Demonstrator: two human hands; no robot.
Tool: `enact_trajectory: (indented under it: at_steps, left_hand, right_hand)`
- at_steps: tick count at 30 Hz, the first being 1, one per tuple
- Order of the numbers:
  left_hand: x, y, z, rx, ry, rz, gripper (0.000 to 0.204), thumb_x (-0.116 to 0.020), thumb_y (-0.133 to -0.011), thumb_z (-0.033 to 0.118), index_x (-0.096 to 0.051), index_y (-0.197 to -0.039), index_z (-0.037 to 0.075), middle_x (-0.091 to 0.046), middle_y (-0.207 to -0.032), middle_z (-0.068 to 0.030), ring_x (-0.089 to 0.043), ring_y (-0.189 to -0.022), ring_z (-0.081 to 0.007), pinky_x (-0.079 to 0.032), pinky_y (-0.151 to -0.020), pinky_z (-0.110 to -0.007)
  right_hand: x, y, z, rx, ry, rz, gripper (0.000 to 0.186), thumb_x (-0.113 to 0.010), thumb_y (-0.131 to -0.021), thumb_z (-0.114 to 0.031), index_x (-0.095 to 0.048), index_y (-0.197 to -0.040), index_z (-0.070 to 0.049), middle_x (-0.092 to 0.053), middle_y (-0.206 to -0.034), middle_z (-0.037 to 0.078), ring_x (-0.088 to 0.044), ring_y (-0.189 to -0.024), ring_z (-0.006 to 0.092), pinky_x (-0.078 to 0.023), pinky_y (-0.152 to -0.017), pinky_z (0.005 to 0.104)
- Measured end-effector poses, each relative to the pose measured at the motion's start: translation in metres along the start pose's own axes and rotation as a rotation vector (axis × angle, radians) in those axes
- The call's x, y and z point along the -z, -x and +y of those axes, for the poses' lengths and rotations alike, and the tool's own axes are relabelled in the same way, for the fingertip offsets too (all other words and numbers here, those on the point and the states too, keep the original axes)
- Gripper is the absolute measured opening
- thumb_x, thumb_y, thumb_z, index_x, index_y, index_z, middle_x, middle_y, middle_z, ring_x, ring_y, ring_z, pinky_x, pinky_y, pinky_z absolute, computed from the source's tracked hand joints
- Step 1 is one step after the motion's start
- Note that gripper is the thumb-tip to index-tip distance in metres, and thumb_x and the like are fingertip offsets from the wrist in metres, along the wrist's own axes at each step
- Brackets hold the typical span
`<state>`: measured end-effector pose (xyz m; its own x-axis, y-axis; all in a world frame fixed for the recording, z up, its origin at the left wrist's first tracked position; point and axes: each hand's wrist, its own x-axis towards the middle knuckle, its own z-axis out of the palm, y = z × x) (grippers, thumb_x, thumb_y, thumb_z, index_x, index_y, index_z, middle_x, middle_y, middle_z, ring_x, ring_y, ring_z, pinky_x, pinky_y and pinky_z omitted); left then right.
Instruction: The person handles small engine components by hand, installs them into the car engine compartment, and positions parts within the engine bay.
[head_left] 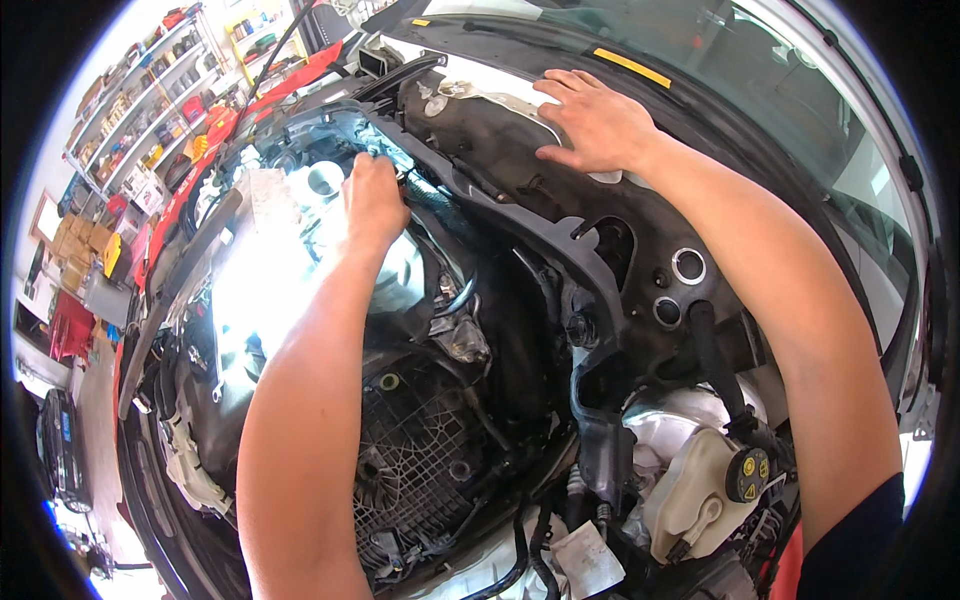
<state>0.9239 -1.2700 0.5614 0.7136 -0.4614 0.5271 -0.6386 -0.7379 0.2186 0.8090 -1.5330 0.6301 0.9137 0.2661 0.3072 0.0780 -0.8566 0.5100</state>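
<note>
My left hand (375, 200) reaches into the engine bay with its fingers curled closed. It is beside a brightly lit round opening (322, 179) and the black rail (470, 195) behind the engine; what its fingers grip, if anything, is hidden. My right hand (597, 122) lies spread and open at the far side of the dark cowl area (600, 190) below the windscreen. Its fingertips are at the end of a pale strip (500, 92), and I see nothing gripped in it.
A cream fluid reservoir (690, 495) with a black cap (747, 475) stands at the near right. A ribbed black plastic tray (415, 450) is in the near middle, with hoses around it. Stocked shelves (150, 95) line the far left, and a red car edge (300, 80) is at the back.
</note>
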Motion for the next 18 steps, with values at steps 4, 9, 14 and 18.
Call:
enact_trajectory:
  at_steps: [4, 9, 14, 18]
  left_hand:
    - [-0.002, -0.004, 0.005, -0.048, 0.009, 0.086, 0.026, -0.07, -0.07, 0.004, -0.058, -0.092, 0.003, -0.054, -0.094, -0.0167, -0.057, -0.086, -0.0383, -0.045, -0.072, -0.049]
    - [-0.024, 0.001, -0.016, 0.034, 0.022, 0.005, 0.022, -0.062, -0.082, 0.01, -0.058, -0.101, 0.0, -0.055, -0.103, -0.024, -0.057, -0.087, -0.0407, -0.046, -0.076, -0.048]
    - [-0.009, -0.007, -0.004, -0.041, -0.035, -0.055, 0.026, -0.066, -0.076, 0.006, -0.058, -0.1, 0.001, -0.054, -0.101, -0.0225, -0.058, -0.085, -0.0408, -0.047, -0.073, -0.046]
    - [-0.007, -0.005, -0.003, -0.079, -0.084, 0.104, 0.024, -0.068, -0.071, 0.0, -0.055, -0.09, 0.003, -0.053, -0.098, -0.0175, -0.059, -0.084, -0.0408, -0.048, -0.072, -0.049]
  right_hand:
    - [-0.002, 0.002, 0.005, 0.001, 0.047, -0.011, 0.055, -0.054, -0.087, -0.05, -0.06, -0.114, -0.002, -0.044, -0.138, 0.013, -0.034, -0.133, 0.0274, -0.028, -0.111, 0.0387]
    - [0.003, -0.004, 0.0, -0.002, 0.021, -0.012, 0.055, -0.054, -0.087, -0.05, -0.06, -0.114, -0.002, -0.044, -0.138, 0.013, -0.035, -0.132, 0.0278, -0.028, -0.111, 0.0388]
    - [-0.002, 0.002, 0.004, -0.01, 0.035, 0.0, 0.055, -0.054, -0.087, -0.049, -0.06, -0.115, -0.003, -0.043, -0.138, 0.013, -0.035, -0.132, 0.028, -0.028, -0.111, 0.0388]
    - [-0.004, -0.001, 0.002, 0.003, 0.03, 0.013, 0.055, -0.053, -0.088, -0.05, -0.059, -0.117, -0.003, -0.043, -0.138, 0.013, -0.034, -0.133, 0.0281, -0.028, -0.111, 0.0385]
